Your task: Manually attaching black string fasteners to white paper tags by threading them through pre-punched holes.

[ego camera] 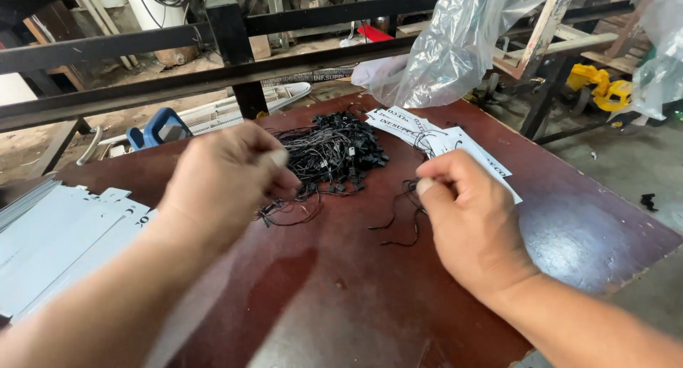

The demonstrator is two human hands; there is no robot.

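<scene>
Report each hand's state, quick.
Left hand: fingers pinched at the edge of the pile of black tag strings.
Right hand: pinched shut on a black tag string.

Left hand: your left hand hovered with fingers curled at the near edge of the tangled heap of black string tag loops.
Right hand: your right hand pinched a few loose black strings between thumb and forefinger.
Table: you worked on a dark red-brown wooden tabletop.
Tags: white printed card tags lay just beyond your right hand; a stack of plain white cards lay at your left.
Behind: a clear crumpled plastic bag hung over the far edge.
</scene>
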